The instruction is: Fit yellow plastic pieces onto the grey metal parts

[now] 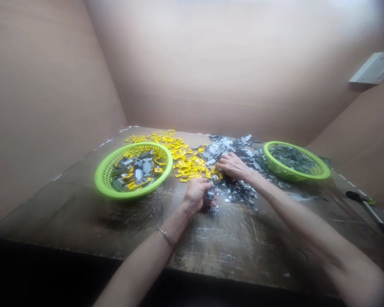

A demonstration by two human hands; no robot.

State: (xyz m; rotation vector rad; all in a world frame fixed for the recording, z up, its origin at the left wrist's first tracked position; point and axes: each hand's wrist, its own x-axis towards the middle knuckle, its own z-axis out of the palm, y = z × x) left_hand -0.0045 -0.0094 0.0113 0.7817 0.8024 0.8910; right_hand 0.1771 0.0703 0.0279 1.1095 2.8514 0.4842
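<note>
Metal part (210, 193) in left hand (196, 193)

It sits between thumb and fingers, near the yellow frames (193, 166); a steady pinch should keep it controlled. The right hand (233, 165) bends over silver plates (215, 149), its grip impossible to tell; light picking probably scatters fewer.

Yellow frames (196, 164) of smooth, glossy plastic appearance, silver plates (222, 147) with bright, reflective metallic finish, left basket (131, 195) and right basket (321, 174) in smooth, perforated plastic, worn, scuffed tabletop (217, 247) with patchy sheen, smooth matt back wall (208, 64), polished metal bracelet (167, 237).
</note>
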